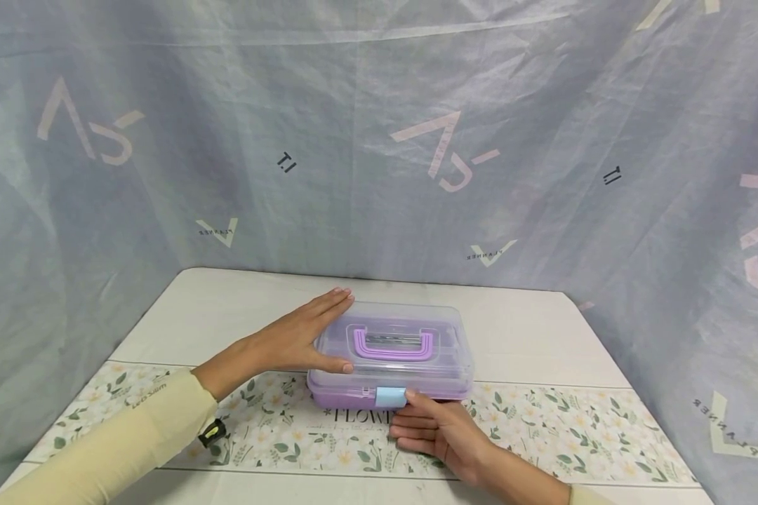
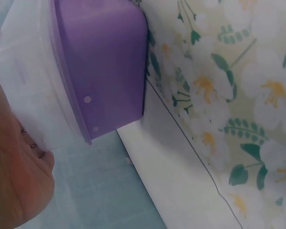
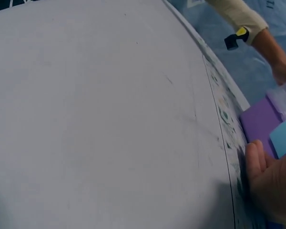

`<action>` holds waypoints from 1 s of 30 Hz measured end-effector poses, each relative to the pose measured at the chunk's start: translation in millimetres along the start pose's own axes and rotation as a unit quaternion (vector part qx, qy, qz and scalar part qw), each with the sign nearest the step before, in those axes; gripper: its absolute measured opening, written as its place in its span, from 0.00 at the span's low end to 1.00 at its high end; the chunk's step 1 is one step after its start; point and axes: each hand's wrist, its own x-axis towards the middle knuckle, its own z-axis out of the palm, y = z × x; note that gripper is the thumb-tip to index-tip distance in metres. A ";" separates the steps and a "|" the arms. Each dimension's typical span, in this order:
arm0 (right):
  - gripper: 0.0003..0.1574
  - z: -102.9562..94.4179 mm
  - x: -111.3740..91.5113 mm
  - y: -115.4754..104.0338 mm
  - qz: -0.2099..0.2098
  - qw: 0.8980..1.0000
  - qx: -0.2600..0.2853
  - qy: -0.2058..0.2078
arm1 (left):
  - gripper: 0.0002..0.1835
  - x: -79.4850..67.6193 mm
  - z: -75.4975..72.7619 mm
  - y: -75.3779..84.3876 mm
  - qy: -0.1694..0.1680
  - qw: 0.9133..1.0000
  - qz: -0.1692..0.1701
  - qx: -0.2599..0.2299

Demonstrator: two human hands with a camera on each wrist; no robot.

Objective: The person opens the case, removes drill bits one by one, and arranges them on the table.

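Observation:
A purple storage box (image 1: 347, 399) with a clear lid (image 1: 410, 312) stands on the table, its lid down. On top lies a purple carry handle (image 1: 394, 354), and a light blue latch (image 1: 390, 397) is at the front. My left hand (image 1: 297, 339) rests along the lid's left side, fingers stretched toward the back and thumb over the top. In the left wrist view the palm lies beside the clear lid (image 2: 26, 81). My right hand (image 1: 439, 431) is at the front, its thumb touching the latch's right end and its fingers extended below. The box's contents are blurred through the lid.
The box sits partly on a flower-printed band (image 1: 278, 428) that crosses the white table (image 1: 227, 301). A grey-blue printed cloth (image 1: 354, 140) hangs behind and at both sides. A black and yellow strap piece (image 1: 212, 432) shows at the left sleeve.

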 end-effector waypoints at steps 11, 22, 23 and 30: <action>0.43 14.1 6.1 1.8 -0.028 0.999 0.004 0.032 | 0.67 -0.4 -0.4 1.2 -0.006 1.000 -0.001 0.001; 0.45 16.5 11.6 8.7 -0.023 0.998 -0.017 0.061 | 0.68 -1.0 -0.9 2.1 -0.012 1.000 -0.004 0.002; 0.45 16.9 11.7 9.2 -0.024 0.998 -0.020 0.063 | 0.68 -0.9 -0.9 2.0 -0.012 1.000 -0.004 0.002; 0.46 22.1 10.4 7.7 -0.022 0.997 -0.050 0.061 | 0.68 -1.4 -1.2 1.9 -0.017 1.000 -0.005 0.002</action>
